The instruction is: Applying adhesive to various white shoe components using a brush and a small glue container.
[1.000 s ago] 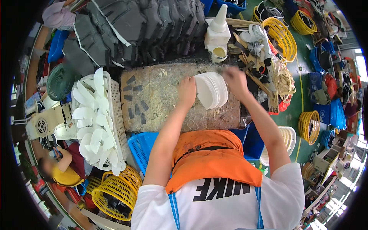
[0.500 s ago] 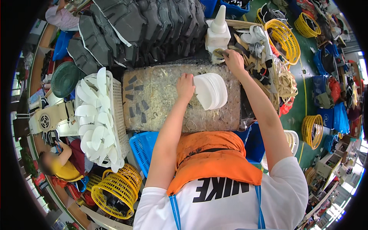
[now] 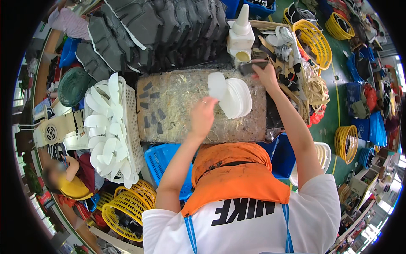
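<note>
My left hand [image 3: 203,115], slightly blurred, pinches the lower edge of a thin white rounded piece [image 3: 216,84]. That piece stands up at the left side of a fanned stack of similar white pieces [image 3: 237,99] on the stained work board [image 3: 182,120]. My right hand [image 3: 265,75] grips a dark flat tool [image 3: 253,66] whose exact kind I cannot make out. It is just beyond the board's far right corner, beside a white container [image 3: 240,42] with a cone-shaped top and a yellowish opening near its base. Several small dark grey strips [image 3: 153,95] lie on the board's left side.
A white basket [image 3: 134,127] heaped with white pieces [image 3: 111,135] stands at left. Dark moulded sheets [image 3: 169,34] are piled behind the board. Scraps [image 3: 292,55] fill the right side. A blue crate [image 3: 158,158] and yellow baskets [image 3: 127,211] sit lower left, near a seated person [image 3: 74,180].
My right hand has drawn back from the container's opening toward me and right, bringing the dark tool into view. My left hand has moved nearer me, and a white piece now stands lifted from the stack.
</note>
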### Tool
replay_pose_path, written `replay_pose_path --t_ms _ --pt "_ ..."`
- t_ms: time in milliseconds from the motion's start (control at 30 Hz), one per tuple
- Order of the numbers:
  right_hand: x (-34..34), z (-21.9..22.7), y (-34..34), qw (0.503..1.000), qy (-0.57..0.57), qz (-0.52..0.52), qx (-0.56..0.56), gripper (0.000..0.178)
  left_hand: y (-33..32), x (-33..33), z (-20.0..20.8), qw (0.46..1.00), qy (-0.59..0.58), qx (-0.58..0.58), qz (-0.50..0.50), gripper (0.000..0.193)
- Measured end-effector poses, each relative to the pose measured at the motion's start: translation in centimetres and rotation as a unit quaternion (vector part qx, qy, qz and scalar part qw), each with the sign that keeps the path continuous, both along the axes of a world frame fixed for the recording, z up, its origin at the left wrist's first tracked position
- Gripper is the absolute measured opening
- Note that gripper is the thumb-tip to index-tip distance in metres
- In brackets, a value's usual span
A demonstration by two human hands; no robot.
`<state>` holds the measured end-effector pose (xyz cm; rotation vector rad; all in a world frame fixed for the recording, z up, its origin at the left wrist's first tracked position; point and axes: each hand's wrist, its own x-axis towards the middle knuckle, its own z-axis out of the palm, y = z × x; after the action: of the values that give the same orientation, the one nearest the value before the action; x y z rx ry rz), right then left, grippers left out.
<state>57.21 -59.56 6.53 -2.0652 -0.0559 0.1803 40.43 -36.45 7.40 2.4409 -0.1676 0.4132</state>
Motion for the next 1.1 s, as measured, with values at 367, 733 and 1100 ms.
replay_pose_path --t_ms 367,733,1100 --pt "-7.1 -0.1 6.3 0.852 -0.069 0.463 -0.232 0.021 -1.3 -3.5 -8.8 0.999 0.028 0.030 -0.008 0.008" --pt "-10.8 -0.3 4.1 0.946 0.009 0.185 -0.266 0.020 7.0 -4.0 -0.3 0.918 -0.064 -0.281 0.273 0.014" --pt "-9.8 0.5 5.3 0.935 0.022 0.198 -0.294 0.023 43.8 -34.5 0.9 0.451 -0.177 -0.562 0.671 0.005"
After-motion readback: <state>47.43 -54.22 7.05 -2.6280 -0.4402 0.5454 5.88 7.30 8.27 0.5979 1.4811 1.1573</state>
